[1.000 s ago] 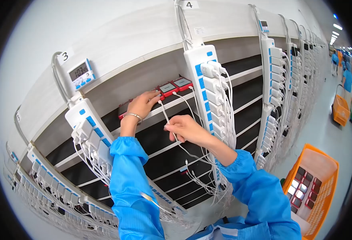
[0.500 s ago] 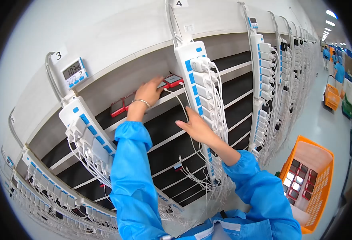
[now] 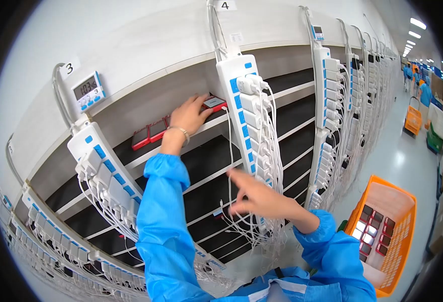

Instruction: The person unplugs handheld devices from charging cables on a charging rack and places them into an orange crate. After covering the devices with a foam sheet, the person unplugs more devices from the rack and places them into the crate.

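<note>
My left hand (image 3: pixel 187 120) reaches onto the top shelf, fingers stretched and apart over a row of flat, red-edged devices. The fingertips are at a red device with a grey face (image 3: pixel 214 103), close beside the power strip (image 3: pixel 237 95). Whether they press on it cannot be made out. Two more red-edged devices, one of them a dark-faced device (image 3: pixel 141 137), lie left of the wrist. A white cable plug (image 3: pixel 225 108) is at the right-hand device's front edge. Lower down, my right hand (image 3: pixel 259 195) is open, slightly blurred, in front of the strip's hanging cables.
An orange basket (image 3: pixel 406 236) at lower right holds several red-edged devices. Power strips full of white chargers (image 3: pixel 254 118) line the rack. A small timer (image 3: pixel 87 91) hangs at upper left. Co-workers in blue (image 3: pixel 425 93) and another orange basket (image 3: pixel 413 121) are down the aisle.
My right hand has moved down from the shelf edge. The white cable end beside my left hand has left the shelf edge. My left hand stays over the devices, its fingers slightly shifted.
</note>
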The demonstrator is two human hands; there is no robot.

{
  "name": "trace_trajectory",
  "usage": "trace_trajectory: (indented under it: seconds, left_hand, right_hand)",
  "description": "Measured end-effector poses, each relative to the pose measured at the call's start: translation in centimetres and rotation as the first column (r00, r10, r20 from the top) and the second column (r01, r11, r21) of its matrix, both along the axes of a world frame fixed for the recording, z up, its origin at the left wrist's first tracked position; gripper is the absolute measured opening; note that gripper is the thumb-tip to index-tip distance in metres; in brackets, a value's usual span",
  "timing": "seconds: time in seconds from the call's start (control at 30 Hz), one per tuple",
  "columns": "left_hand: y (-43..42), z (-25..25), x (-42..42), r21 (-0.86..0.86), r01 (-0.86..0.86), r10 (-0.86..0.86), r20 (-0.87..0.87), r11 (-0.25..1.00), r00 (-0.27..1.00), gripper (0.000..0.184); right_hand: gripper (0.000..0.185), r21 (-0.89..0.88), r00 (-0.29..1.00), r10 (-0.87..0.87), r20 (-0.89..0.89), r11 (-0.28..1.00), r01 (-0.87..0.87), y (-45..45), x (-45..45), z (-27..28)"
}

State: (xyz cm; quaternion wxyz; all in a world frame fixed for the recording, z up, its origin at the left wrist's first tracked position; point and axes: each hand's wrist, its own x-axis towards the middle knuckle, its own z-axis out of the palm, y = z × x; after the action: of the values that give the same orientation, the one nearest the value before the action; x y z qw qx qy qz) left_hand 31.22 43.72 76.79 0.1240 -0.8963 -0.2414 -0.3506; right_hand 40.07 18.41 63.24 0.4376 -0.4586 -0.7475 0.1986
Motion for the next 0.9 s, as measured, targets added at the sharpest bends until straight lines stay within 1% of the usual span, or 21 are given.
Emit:
trace_trajectory:
  seconds: [0.03,0.1,0.13,0.17,0.2,0.23,0.3,0.33,0.37,0.43,0.47,0.5,0.53,0.57,0.6,0.63,0.7,0.77,0.8,0.83,0.9]
  left_hand:
    - [0.3,-0.4,0.8,0.120,0.066,-0.079,0.103,0.991,0.992,0.033]
    - [0.6,-0.4,2.4,0.012,0.080,-0.079,-0.027,0.997,0.997,0.032]
    - [0.0,0.2,2.6,-0.067,0.046,-0.052,-0.083,0.997,0.995,0.032]
    - [-0.6,0.7,2.6,-0.147,0.009,-0.029,-0.139,0.989,0.990,0.032]
    - [-1.5,1.0,2.1,-0.150,-0.022,0.002,-0.136,0.988,0.991,0.033]
    - [-1.3,0.9,1.8,-0.149,-0.013,-0.004,-0.119,0.989,0.993,0.034]
    - [-0.9,0.6,1.3,-0.180,0.015,-0.034,-0.106,0.984,0.994,0.035]
    - [-0.9,0.5,1.0,-0.187,0.002,-0.021,-0.097,0.982,0.995,0.035]
    - [-0.9,0.5,0.7,-0.170,-0.004,-0.012,-0.091,0.985,0.996,0.036]
    - [-1.0,0.4,0.3,-0.153,-0.035,0.020,-0.104,0.988,0.994,0.039]
    - [-1.0,0.4,0.2,-0.152,-0.016,0.003,-0.089,0.988,0.996,0.040]
    - [-0.5,0.1,0.3,-0.158,0.006,-0.018,-0.076,0.987,0.997,0.041]
    - [-0.7,0.2,0.2,-0.171,0.005,-0.019,-0.082,0.985,0.996,0.041]
    - [-0.9,0.5,0.1,-0.181,0.004,-0.021,-0.091,0.984,0.996,0.040]
    - [-0.7,0.3,0.1,-0.187,0.023,-0.039,-0.083,0.982,0.996,0.040]
    - [-0.4,0.2,0.0,-0.184,0.038,-0.052,-0.073,0.982,0.996,0.040]
    - [-0.6,0.2,-0.3,-0.210,0.038,-0.053,-0.066,0.977,0.996,0.041]
    - [-0.4,0.1,-0.4,-0.217,0.039,-0.054,-0.065,0.975,0.996,0.039]
    - [-0.4,0.2,-0.3,-0.220,0.039,-0.056,-0.072,0.975,0.996,0.039]
    - [-0.3,0.3,-0.3,-0.220,0.042,-0.062,-0.087,0.975,0.994,0.039]
    - [0.2,0.1,-0.2,-0.224,0.039,-0.062,-0.096,0.974,0.993,0.038]
  right_hand:
    - [0.091,0.043,0.988,-0.131,-0.083,0.990,0.135,1.5,0.3,-0.5]
    - [0.093,0.033,0.956,-0.212,-0.205,0.974,0.223,4.8,1.3,-2.1]
    - [0.091,-0.087,0.929,-0.238,-0.284,0.971,0.222,5.9,1.5,-2.2]
    - [0.091,-0.024,0.903,-0.249,-0.350,0.966,0.257,7.2,1.2,-2.6]
    - [0.088,0.005,0.879,-0.261,-0.399,0.958,0.286,8.3,1.0,-2.6]
    - [0.086,0.028,0.851,-0.272,-0.449,0.948,0.318,9.3,0.7,-2.6]
    - [0.075,-0.035,0.792,-0.233,-0.564,0.965,0.259,11.6,1.1,-2.3]
    - [0.062,-0.102,0.756,-0.146,-0.638,0.989,0.105,11.7,1.7,-1.2]
    - [0.062,-0.106,0.764,-0.141,-0.630,0.990,0.095,11.8,1.6,-0.6]
    - [0.054,0.127,0.836,-0.244,-0.492,0.930,0.346,10.4,1.4,0.5]
    - [0.054,0.166,0.827,-0.254,-0.502,0.910,0.381,10.1,1.4,0.7]
    - [0.059,0.152,0.825,-0.330,-0.459,0.885,0.439,9.3,0.9,1.3]
    - [0.065,0.222,0.855,-0.412,-0.314,0.844,0.489,10.2,1.8,0.5]
    - [0.068,0.270,0.860,-0.439,-0.261,0.822,0.501,10.3,1.5,0.7]
    - [0.068,0.285,0.854,-0.474,-0.213,0.806,0.518,10.7,1.4,0.7]
    - [0.068,0.250,0.845,-0.485,-0.226,0.809,0.532,11.4,1.2,0.7]
    - [0.057,0.068,0.847,-0.308,-0.433,0.926,0.371,11.6,0.6,2.5]
    - [0.039,-0.024,0.840,-0.105,-0.532,0.994,0.109,12.3,1.7,3.5]
    - [0.029,-0.022,0.866,-0.121,-0.486,0.992,0.126,11.3,1.6,4.1]
    - [0.029,-0.025,0.865,-0.122,-0.487,0.992,0.126,9.5,1.2,5.1]
    - [0.024,0.144,0.934,-0.098,-0.344,0.977,0.156,4.7,-0.7,6.6]
